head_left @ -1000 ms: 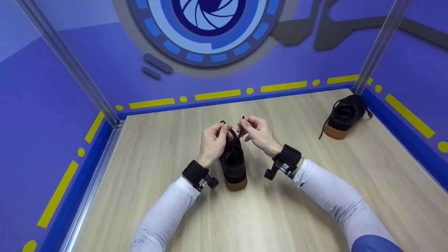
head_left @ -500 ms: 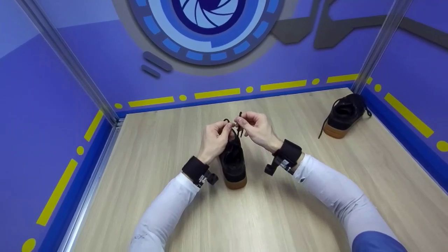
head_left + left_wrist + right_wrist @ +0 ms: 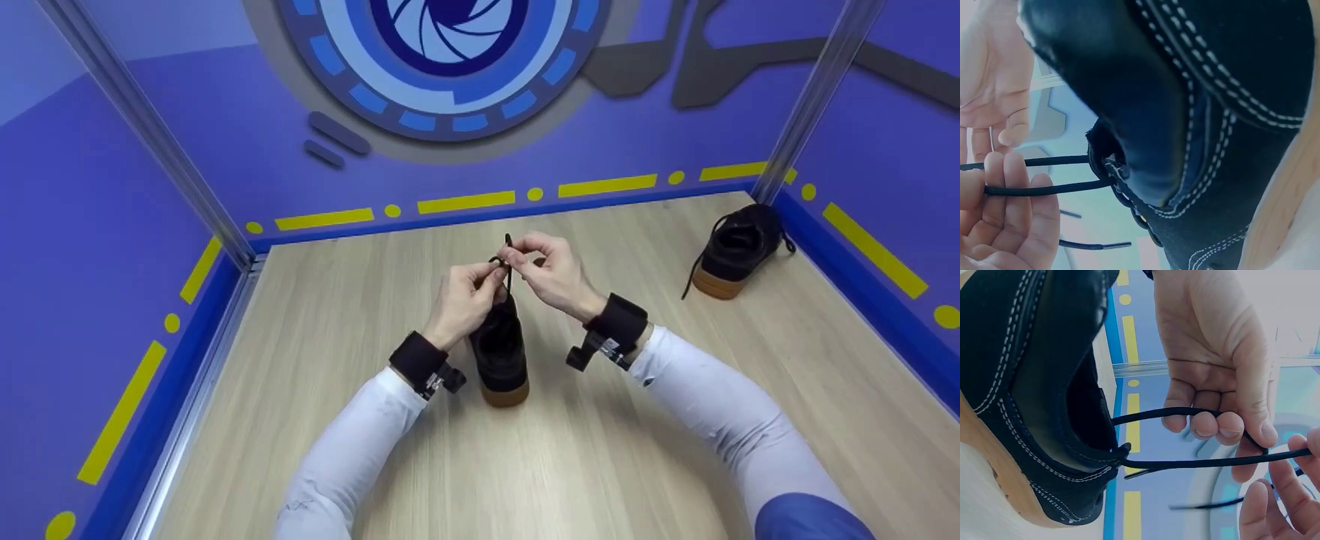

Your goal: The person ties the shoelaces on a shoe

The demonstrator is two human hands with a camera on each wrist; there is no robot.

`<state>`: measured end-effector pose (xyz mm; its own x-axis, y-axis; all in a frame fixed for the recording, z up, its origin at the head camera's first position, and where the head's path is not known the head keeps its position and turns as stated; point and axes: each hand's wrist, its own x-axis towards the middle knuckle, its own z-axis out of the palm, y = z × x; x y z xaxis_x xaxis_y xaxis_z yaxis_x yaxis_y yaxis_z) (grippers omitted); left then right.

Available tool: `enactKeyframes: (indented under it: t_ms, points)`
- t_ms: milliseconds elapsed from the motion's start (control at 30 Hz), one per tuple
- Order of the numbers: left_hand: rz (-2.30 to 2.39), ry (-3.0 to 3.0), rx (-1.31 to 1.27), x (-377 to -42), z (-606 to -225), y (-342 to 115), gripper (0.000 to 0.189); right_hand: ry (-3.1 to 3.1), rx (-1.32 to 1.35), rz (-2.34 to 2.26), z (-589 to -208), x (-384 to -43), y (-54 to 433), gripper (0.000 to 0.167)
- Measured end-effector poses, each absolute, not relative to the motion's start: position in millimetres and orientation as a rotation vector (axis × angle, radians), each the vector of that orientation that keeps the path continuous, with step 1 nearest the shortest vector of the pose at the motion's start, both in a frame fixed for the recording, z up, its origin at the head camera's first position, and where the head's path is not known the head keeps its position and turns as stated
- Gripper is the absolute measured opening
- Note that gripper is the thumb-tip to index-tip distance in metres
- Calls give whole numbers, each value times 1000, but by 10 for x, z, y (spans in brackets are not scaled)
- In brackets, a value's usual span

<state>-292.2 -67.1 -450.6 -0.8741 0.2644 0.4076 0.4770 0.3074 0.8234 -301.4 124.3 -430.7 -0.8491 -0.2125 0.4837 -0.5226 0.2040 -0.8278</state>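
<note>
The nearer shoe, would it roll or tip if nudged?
Rolling or tipping seems unlikely: the nearer shoe stands upright on a thick tan sole. It might slide instead, as the tabletop looks smooth. Its laces would probably flop, since one bends at the fingers.

The left hand [image 3: 462, 303] and right hand [image 3: 553, 273] pinch close together.

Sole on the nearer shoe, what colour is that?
Brown. The sole shows best in the head view; the wrist views render it paler.
</note>
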Motion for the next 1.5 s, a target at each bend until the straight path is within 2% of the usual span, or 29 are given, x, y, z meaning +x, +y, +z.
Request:
enactKeyframes:
  t_ms: [367,833,1267,1500]
  points:
    - [-1603,-2407,-784,-2895,-4475,-671,39,-2204,816,1709,-4289,-3022,1223,13]
    - [-1636,-2354,-793,-2925,-4494,-627,35,-2188,936,1794,-4310,-3071,1212,16]
    - [-1770,-2310,-717,-2929,-4511,-660,31,-2342,853,1684,-4515,-3181,1384,27]
    - [-1893,-2256,-674,-2960,-4546,-694,33,-2396,849,1488,-4598,-3198,1460,19]
